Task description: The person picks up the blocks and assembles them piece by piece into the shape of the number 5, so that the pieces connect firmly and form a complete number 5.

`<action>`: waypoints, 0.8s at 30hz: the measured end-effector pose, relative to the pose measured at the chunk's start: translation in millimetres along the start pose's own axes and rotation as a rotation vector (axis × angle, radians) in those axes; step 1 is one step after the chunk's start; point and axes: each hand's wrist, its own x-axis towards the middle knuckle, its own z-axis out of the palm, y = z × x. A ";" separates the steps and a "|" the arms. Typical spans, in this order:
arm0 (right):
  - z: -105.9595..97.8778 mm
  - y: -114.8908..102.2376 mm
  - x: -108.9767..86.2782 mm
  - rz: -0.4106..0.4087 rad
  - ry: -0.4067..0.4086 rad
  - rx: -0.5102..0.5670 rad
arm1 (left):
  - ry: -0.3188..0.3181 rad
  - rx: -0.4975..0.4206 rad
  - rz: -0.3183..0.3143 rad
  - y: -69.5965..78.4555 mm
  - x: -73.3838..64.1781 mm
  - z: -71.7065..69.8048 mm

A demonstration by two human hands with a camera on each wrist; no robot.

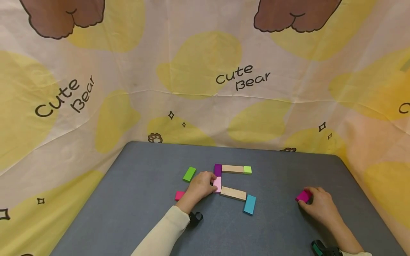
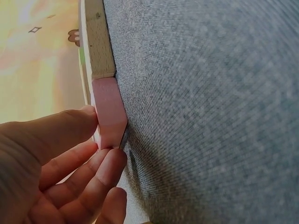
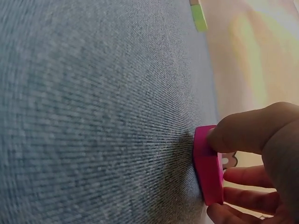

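My left hand (image 1: 201,185) pinches a light pink block (image 1: 217,185) between thumb and fingers; the block lies flat on the grey table. Behind the pink block, end to end with it, lies a purple block (image 1: 217,170). A bare wooden block (image 1: 233,193) runs off to the right from its near end, as the left wrist view also shows. Over at the right side, my right hand (image 1: 321,206) grips a magenta block (image 1: 303,196) by its edges. In the right wrist view that magenta block (image 3: 209,163) is low at the table, thumb on one side and fingers opposite.
A second wooden block (image 1: 232,169) extends right from the purple one, with a lime block (image 1: 247,170) at its end. A blue block (image 1: 250,204) sits by the nearer wooden block. Left of these lie a green block (image 1: 189,174) and a pinkish-red block (image 1: 179,196). Patterned cloth (image 1: 198,64) hangs behind.
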 end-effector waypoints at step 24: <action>14.4 -55.7 -8.1 -0.183 0.117 0.097 | 0.009 0.000 0.015 -2.1 -0.1 2.7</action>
